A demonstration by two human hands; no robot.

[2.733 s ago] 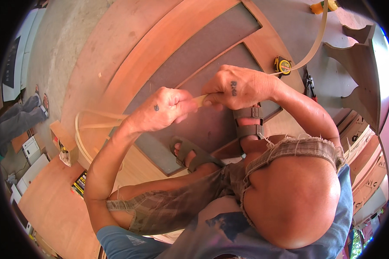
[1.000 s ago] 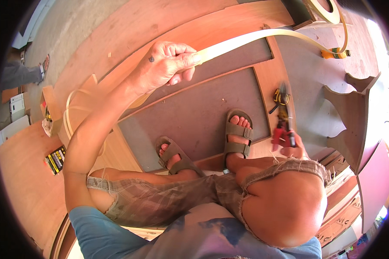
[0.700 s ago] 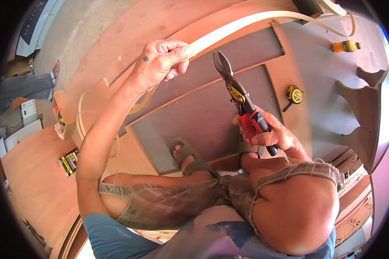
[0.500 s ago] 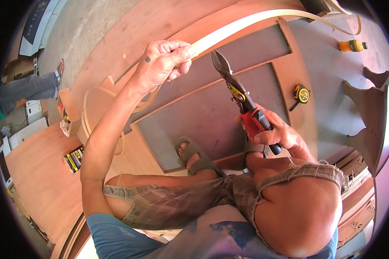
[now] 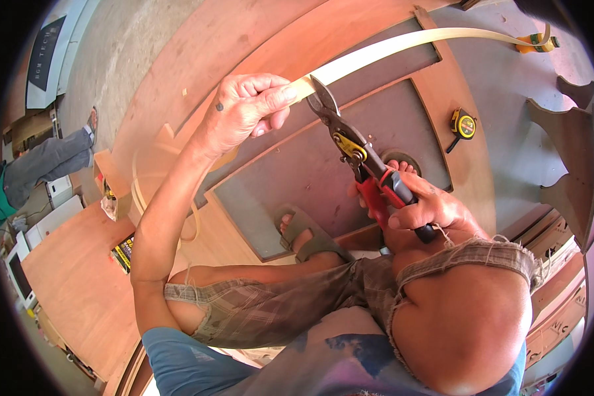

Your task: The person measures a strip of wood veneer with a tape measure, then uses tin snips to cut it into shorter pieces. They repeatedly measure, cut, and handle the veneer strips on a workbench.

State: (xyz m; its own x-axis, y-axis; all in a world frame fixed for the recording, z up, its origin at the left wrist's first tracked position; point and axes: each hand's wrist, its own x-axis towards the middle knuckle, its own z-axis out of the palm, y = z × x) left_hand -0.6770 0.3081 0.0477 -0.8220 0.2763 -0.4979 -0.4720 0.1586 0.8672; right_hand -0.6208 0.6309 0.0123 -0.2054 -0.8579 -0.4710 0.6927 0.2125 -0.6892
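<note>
A long, pale, flexible edging strip point(image 5: 383, 53) is pinched between the thumb and fingers of my left hand point(image 5: 247, 109). From there it arcs away to the far right, and a looser coil of it point(image 5: 138, 188) hangs to the left behind my forearm. My right hand point(image 5: 419, 208) is wrapped round the red and black handles of tin snips point(image 5: 350, 148). Their dark jaws are spread at the strip, close beside my left fingertips, with one blade tip overlapping it. Whether the blades touch the strip I cannot tell.
A wooden frame panel point(image 5: 435, 122) lies beneath my hands and feet. On it rests a yellow and black tape measure point(image 5: 463, 124). A yellow bottle point(image 5: 536, 43) lies far right, near scalloped boards point(image 5: 567, 168). At left are a small box point(image 5: 122, 254) and another person's legs point(image 5: 53, 155).
The tin snips have moved left and now meet the strip beside my left hand; before, their jaws were apart from it. The strip's far end has dropped towards the bottle.
</note>
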